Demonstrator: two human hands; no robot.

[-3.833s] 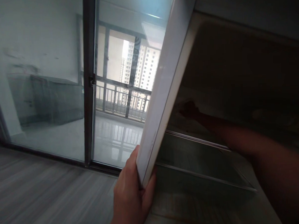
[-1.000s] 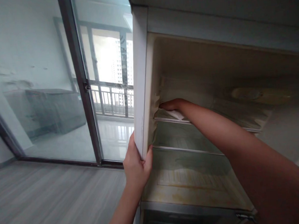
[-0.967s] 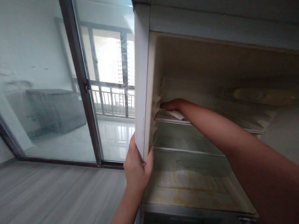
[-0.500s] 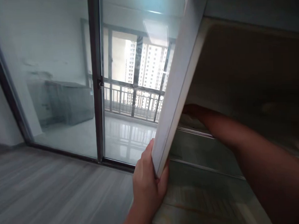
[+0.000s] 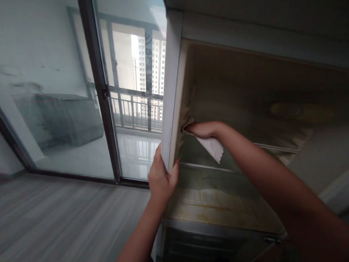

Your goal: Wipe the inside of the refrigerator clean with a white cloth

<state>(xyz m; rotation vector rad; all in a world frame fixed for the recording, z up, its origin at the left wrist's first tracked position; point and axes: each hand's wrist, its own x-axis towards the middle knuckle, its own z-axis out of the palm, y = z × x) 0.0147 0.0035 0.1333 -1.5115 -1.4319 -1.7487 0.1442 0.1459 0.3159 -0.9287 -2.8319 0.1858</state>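
Observation:
My left hand (image 5: 160, 178) is closed round the lower edge of an open white refrigerator door (image 5: 171, 93), which stands edge-on to me. My right hand (image 5: 205, 129) reaches into the compartment and pinches a white paper towel (image 5: 213, 148) against the inner left wall, near the door's hinge side. The towel hangs down below my fingers, in front of a glass shelf (image 5: 266, 143). The compartment floor (image 5: 220, 207) shows yellow-brown stains.
A sliding glass door with a dark frame (image 5: 100, 91) stands to the left, with a balcony railing (image 5: 133, 109) and tall buildings beyond. Grey wood flooring (image 5: 51, 219) lies at lower left. A lower compartment's edge (image 5: 207, 237) sits beneath the stained floor.
The view has swung back level. My right hand has drawn the white paper towel off the shelf's left end, so it now hangs free below my fingers. My left hand stays on the door.

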